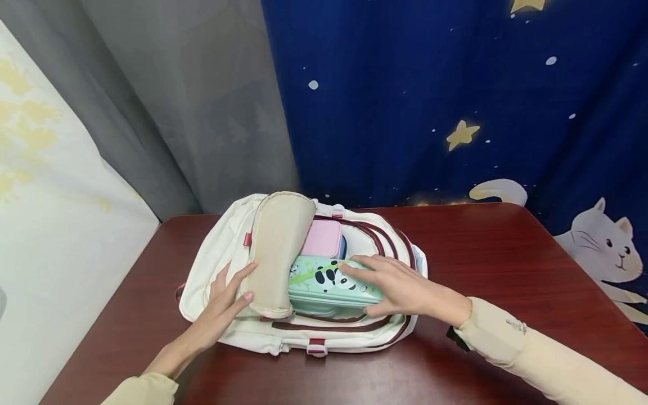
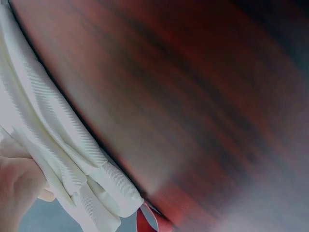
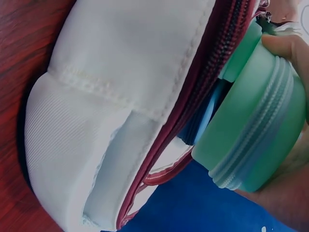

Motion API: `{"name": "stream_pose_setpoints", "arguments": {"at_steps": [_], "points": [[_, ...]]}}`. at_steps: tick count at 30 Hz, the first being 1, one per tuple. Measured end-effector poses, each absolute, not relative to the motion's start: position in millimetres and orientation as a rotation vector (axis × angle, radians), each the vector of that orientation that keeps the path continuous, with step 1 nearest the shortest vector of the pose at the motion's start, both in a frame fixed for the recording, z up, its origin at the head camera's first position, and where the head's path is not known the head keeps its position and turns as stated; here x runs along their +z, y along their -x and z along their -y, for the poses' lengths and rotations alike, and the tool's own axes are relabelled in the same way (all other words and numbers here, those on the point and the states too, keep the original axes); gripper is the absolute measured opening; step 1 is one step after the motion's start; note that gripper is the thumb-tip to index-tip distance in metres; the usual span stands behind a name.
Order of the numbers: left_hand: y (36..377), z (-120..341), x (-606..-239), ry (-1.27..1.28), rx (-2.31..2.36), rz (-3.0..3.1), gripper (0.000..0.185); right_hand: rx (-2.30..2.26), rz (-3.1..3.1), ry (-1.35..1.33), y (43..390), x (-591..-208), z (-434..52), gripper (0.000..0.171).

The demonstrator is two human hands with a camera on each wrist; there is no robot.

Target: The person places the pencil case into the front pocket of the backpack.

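A white backpack (image 1: 223,225) with dark red trim lies on the table, its front flap (image 1: 283,247) folded back to the left. My left hand (image 1: 223,306) rests against the left edge of that flap, fingers spread. A mint-green pencil case (image 1: 309,275) with a panda picture and a zipper sits at the bag's opening, its left end under the flap. My right hand (image 1: 395,284) grips its right end, thumb on the near side and fingers over the top. The right wrist view shows the case (image 3: 236,116) tilted beside the bag's zipper (image 3: 212,72).
Behind the pencil case, a pink box (image 1: 323,237) and a dark blue item (image 1: 343,247) lie in the bag. Another light green item (image 1: 314,307) shows below the case. The dark red-brown table (image 1: 506,270) ends at blue and grey curtains (image 1: 385,112).
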State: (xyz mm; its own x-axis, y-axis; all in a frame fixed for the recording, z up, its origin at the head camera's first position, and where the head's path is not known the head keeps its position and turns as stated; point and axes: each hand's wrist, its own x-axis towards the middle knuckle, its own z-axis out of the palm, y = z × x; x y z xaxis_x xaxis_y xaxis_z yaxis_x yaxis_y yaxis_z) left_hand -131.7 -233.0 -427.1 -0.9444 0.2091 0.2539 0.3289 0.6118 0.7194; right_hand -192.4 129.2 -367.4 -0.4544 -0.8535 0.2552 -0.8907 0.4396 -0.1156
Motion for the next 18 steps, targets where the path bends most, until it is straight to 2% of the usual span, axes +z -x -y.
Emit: {"name": "stream_pose_setpoints", "arguments": {"at_steps": [18], "points": [[130, 235, -429, 0.456, -1.222, 2.692, 0.054, 0.357, 2.489, -1.550, 197, -368, -115, 0.080]]}}
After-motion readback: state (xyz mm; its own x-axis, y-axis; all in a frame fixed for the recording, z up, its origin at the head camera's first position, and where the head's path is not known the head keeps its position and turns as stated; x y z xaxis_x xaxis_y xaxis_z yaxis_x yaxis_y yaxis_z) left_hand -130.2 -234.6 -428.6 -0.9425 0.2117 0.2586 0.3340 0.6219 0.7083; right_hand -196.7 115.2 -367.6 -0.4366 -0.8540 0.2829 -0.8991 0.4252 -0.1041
